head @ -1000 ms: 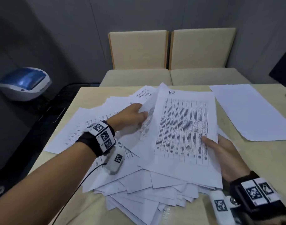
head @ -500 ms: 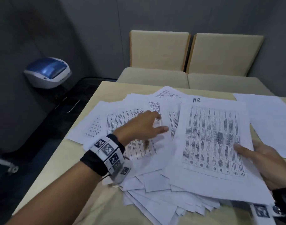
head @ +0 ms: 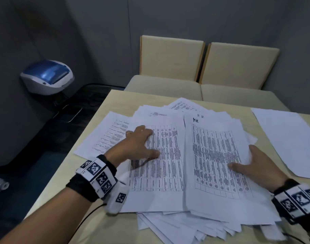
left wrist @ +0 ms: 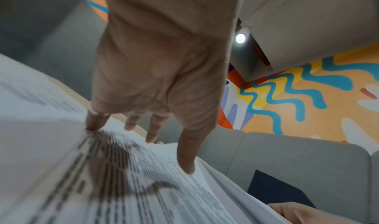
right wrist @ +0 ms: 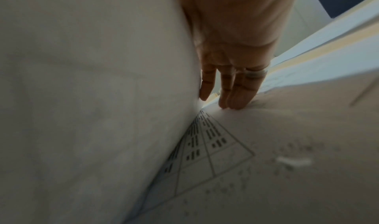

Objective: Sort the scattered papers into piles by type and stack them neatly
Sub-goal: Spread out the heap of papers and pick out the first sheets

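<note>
A loose heap of white printed papers [head: 177, 229] covers the near half of the beige table [head: 122, 101]. My left hand [head: 141, 145] lies flat, fingers straight, on a sheet printed with a table [head: 166, 169]; in the left wrist view its fingertips [left wrist: 185, 167] touch the print. My right hand [head: 256, 166] holds the sheets marked "HR" [head: 215, 152] at their right edge, thumb on top. In the right wrist view its fingers [right wrist: 231, 88] reach under the raised paper. A separate pile of blank sheets [head: 288, 138] lies at the right.
Two beige chairs [head: 171, 59] [head: 238, 67] stand behind the table's far edge. A blue and white device [head: 46, 76] sits off to the left, below table height. Bare table shows along the left and near edges.
My left hand let go of the lifted sheet edge and now lies flat on the printed sheet. The right hand has brought the HR sheets down beside it. The head view swung left.
</note>
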Demonstrator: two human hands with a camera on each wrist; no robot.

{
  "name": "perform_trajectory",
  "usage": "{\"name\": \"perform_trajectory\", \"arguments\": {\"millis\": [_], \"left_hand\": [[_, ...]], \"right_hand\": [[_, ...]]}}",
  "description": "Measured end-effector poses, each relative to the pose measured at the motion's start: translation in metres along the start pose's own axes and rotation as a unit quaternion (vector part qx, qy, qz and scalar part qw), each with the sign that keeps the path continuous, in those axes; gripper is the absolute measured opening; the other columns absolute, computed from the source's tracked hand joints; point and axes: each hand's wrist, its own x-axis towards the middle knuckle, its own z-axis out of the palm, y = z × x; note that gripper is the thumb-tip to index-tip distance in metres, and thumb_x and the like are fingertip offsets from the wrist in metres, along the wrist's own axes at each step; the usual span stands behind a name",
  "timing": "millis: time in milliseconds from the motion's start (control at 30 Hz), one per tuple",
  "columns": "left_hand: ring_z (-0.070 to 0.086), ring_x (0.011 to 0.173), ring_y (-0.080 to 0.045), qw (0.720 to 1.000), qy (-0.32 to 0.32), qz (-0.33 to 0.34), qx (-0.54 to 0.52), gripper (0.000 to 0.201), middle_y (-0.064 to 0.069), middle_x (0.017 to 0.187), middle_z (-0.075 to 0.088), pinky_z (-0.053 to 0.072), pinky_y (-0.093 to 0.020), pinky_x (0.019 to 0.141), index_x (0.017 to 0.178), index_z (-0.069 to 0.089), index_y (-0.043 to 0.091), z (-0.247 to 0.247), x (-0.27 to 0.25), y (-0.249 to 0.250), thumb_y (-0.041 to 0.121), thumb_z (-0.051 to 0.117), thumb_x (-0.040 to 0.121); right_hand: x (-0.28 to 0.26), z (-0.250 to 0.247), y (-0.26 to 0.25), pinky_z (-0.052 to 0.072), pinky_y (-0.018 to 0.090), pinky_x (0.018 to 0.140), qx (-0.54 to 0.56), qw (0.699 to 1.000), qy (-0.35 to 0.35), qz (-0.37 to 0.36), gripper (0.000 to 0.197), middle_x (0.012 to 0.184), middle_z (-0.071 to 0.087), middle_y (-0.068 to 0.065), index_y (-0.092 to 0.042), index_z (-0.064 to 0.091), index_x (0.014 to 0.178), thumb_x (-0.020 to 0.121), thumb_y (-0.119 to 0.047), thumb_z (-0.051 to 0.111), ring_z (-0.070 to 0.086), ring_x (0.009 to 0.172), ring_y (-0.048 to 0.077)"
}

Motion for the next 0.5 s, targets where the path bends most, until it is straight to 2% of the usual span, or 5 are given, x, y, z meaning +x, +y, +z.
{"name": "perform_trajectory", "arguments": {"millis": [133,233,267,367,500], "left_hand": [[0.015,0.154,-0.036,0.994,0.09,-0.021,-0.064,0.092,-0.003,0.168,0.016,0.031,-0.046,0.118,0.156,0.035,0.027,0.003,0.0,0.018,0.052,0.083,0.082],[0.002,0.154,-0.051,0.989,0.069,-0.126,0.036,0.119,-0.015,0.17,-0.004,0.034,-0.058,0.116,0.162,0.011,0.02,0.0,0.006,0.017,0.06,0.083,0.077],[0.003,0.153,-0.053,0.986,0.056,-0.149,0.057,0.129,-0.02,0.169,-0.002,0.034,-0.06,0.116,0.163,0.004,0.016,-0.001,0.008,0.013,0.065,0.084,0.074],[0.022,0.148,-0.05,0.982,0.074,-0.168,0.048,0.142,-0.025,0.159,0.023,0.041,-0.056,0.11,0.161,0.0,0.01,-0.009,0.01,0.004,0.064,0.09,0.064],[0.058,0.109,-0.036,0.974,0.158,-0.157,-0.05,0.115,-0.022,0.133,0.054,0.053,-0.044,0.091,0.146,0.022,0.007,-0.024,0.013,-0.003,0.028,0.101,0.064]], "right_hand": [[0.0,0.002,-0.003,0.048,0.023,0.073,0.034,0.999,0.013,0.004,0.045,0.111,0.072,-0.009,-0.018,0.063,0.12,0.082,-0.02,0.087,0.067,0.098,0.006],[-0.001,-0.001,-0.001,0.048,0.024,0.066,0.043,0.998,0.038,0.022,0.033,0.104,0.075,-0.002,-0.016,0.066,0.106,0.081,-0.017,0.088,0.07,0.087,0.009],[0.0,-0.002,0.001,0.05,0.026,0.066,0.041,0.998,0.032,0.024,0.035,0.103,0.075,-0.001,-0.015,0.066,0.105,0.08,-0.018,0.089,0.071,0.087,0.011],[0.005,-0.002,0.007,0.058,0.041,0.081,-0.005,0.999,0.009,0.036,0.056,0.104,0.074,-0.001,-0.015,0.063,0.109,0.067,-0.03,0.097,0.071,0.094,0.02],[0.01,-0.005,0.018,0.058,0.049,0.093,0.032,0.999,0.011,0.033,0.05,0.106,0.076,-0.002,-0.019,0.066,0.111,0.072,-0.02,0.095,0.073,0.098,0.02]]}}
